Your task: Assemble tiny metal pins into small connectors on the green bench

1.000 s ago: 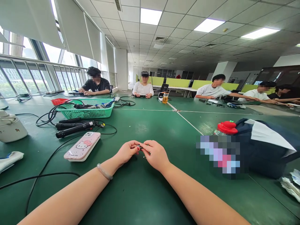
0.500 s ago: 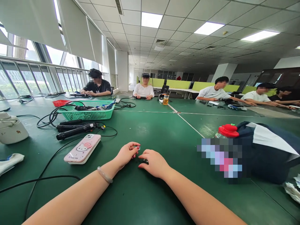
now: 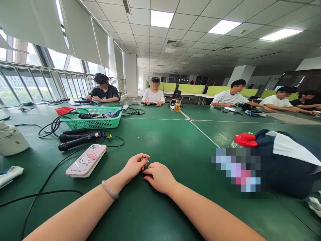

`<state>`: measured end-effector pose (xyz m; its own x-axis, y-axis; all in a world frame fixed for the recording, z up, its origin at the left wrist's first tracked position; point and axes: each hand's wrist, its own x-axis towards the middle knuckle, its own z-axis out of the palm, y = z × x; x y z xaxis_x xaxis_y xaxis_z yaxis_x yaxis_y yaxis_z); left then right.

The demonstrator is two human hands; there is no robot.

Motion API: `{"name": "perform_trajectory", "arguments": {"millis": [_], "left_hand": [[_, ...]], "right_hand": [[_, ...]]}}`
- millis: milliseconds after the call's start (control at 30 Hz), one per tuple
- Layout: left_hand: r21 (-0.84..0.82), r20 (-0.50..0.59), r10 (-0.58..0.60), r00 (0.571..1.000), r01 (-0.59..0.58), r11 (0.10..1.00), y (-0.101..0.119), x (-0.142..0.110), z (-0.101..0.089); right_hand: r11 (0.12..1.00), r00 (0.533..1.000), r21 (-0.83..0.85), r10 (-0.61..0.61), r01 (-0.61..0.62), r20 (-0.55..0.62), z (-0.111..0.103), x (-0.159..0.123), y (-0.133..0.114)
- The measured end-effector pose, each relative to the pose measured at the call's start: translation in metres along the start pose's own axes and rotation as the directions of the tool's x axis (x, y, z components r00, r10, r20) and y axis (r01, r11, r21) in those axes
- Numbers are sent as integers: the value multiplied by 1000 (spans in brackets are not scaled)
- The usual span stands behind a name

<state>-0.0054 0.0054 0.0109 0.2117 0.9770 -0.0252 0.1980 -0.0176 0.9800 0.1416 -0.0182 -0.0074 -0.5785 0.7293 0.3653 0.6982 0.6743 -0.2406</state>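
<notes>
My left hand (image 3: 135, 164) is above the green table (image 3: 160, 214), thumb and forefinger pinched together. Between those fingertips a small silvery piece (image 3: 147, 160) pokes out; its kind is too small to tell. My right hand (image 3: 160, 175) is close beside it, palm down, its curled fingertips almost at the left hand. Whatever lies within the right fingers is hidden by the hand. The nearest larger thing to my left hand is a pink phone (image 3: 87, 160) in a cartoon-cat case, flat on the table.
Left are black handheld devices (image 3: 79, 140), a green basket (image 3: 94, 123) with cables, a loose black cable (image 3: 45, 192) and a white container (image 3: 12, 140). A dark bag (image 3: 288, 170) and red-lidded bottle (image 3: 245, 140) stand right. Several people sit around the far edges.
My right hand has moved left, up to my left hand. The small black thing seen between its fingers is now hidden. My left hand keeps its pinch.
</notes>
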Motion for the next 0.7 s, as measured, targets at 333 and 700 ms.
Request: {"name": "perform_trajectory", "arguments": {"millis": [333, 700], "left_hand": [[33, 20, -4, 1000, 4, 999, -3, 3, -1], [70, 36, 19, 999, -22, 997, -9, 5, -2]], "right_hand": [[1000, 1000, -12, -13, 14, 11, 7, 3, 5], [997, 998, 54, 58, -56, -31, 4, 4, 9]]}}
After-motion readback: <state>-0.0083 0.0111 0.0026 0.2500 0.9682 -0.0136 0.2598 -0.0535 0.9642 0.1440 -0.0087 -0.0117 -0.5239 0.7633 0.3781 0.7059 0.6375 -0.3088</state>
